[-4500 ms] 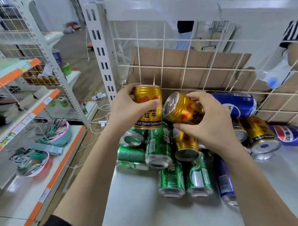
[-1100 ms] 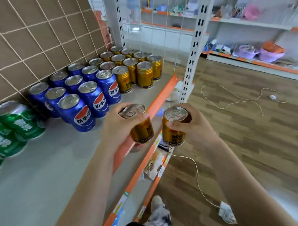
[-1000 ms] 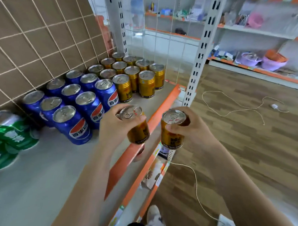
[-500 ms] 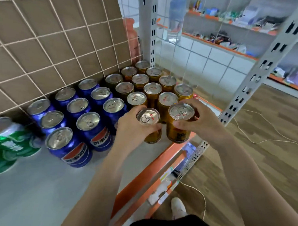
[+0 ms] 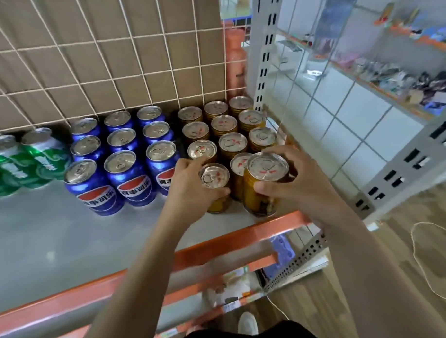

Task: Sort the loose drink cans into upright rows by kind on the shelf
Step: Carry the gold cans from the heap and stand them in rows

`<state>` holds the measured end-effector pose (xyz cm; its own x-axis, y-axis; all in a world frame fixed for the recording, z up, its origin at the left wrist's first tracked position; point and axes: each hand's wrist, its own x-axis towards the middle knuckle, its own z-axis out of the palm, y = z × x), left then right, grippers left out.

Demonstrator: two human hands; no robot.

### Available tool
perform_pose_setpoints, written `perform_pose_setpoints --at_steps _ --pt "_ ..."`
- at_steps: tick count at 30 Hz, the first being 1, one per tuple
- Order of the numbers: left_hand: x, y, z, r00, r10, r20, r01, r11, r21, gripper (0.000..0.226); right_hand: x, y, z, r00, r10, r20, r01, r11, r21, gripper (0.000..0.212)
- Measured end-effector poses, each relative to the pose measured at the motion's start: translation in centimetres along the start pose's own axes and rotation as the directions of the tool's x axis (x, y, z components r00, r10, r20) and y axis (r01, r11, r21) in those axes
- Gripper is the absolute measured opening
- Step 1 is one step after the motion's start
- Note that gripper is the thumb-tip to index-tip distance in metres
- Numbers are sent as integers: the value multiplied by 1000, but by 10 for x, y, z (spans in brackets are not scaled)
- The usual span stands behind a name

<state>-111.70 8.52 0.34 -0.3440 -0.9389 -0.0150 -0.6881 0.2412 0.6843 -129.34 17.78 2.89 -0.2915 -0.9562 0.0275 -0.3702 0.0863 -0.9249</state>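
Since half a second ago both hands have come down and forward, bringing two gold cans from above the shelf (image 5: 42, 238) to the front of the gold block (image 5: 232, 143). The left hand (image 5: 192, 187) has its fingers curled around the left gold can (image 5: 214, 175). The right hand (image 5: 303, 183) wraps the right gold can (image 5: 267, 166), thumb in front. Both cans are upright, tops facing up, on either side of a lone gold can (image 5: 238, 164) already standing in the front row. Their bases are low at the shelf floor, just behind the orange edge (image 5: 244, 233) — I cannot tell whether they rest on it yet.

To the left of the gold block stand blue cans (image 5: 120, 162) in three upright rows of three. Further left, green cans (image 5: 27, 160) lie on their sides against the wire back (image 5: 112, 59).

The step in hand looks like the placing of these two cans to fill out a fourth gold row. The next move calls for setting each base flat, snug beside the middle can and in line with the rows behind, then loosening both grips without knocking a neighbour — the right can sits close to the shelf's end. The green cans seem still to need standing up.
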Motion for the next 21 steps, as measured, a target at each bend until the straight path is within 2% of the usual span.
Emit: perform_pose_setpoints --at_steps 3,6,11,16,21 --pt "-5 4 0 999 0 -33 2 998 59 84 4 -5 -2 998 -34 43 30 996 82 51" --pt "-9 6 -1 998 10 -58 -4 996 91 73 9 -12 -1 996 -65 57 56 987 151 51" --pt "-7 6 -2 997 15 -69 -6 992 124 69 23 -28 4 991 -123 55 114 983 144 49" --pt "-6 2 -8 998 57 -14 -55 993 109 73 48 -42 16 989 -148 8 145 979 142 56" --pt "-3 -8 -19 991 78 111 -85 995 60 72 85 -50 33 987 -160 6 158 981 114 51"
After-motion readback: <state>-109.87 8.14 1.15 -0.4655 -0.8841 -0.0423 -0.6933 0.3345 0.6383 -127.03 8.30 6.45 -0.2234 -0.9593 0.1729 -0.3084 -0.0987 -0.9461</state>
